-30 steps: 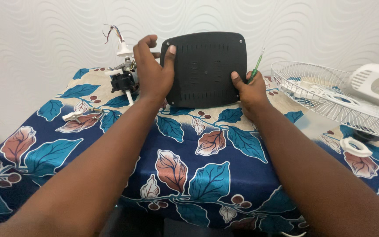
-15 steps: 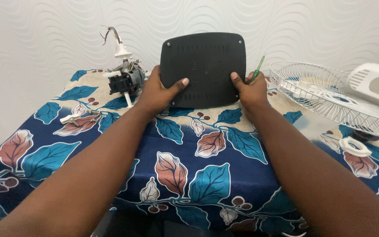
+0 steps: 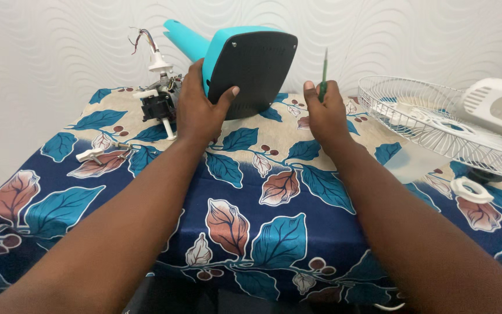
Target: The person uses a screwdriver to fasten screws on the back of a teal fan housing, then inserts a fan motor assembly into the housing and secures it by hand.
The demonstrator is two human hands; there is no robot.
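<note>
Tilting the base (image 3: 251,72) on its edge at the far middle of the desk (image 3: 274,232), left hand (image 3: 196,110) alone clasps its lower rim; a slip could drop it onto the motor (image 3: 159,104) just left. Right hand (image 3: 323,113) is off the base, clenched on a screwdriver (image 3: 323,72), tip up, which could scratch the plate. Grille (image 3: 437,125) sits clear, far right.

A home room: leaf-print tablecloth (image 3: 274,192), wavy-textured wall (image 3: 47,52), dismantled fan grille (image 3: 437,125).
</note>
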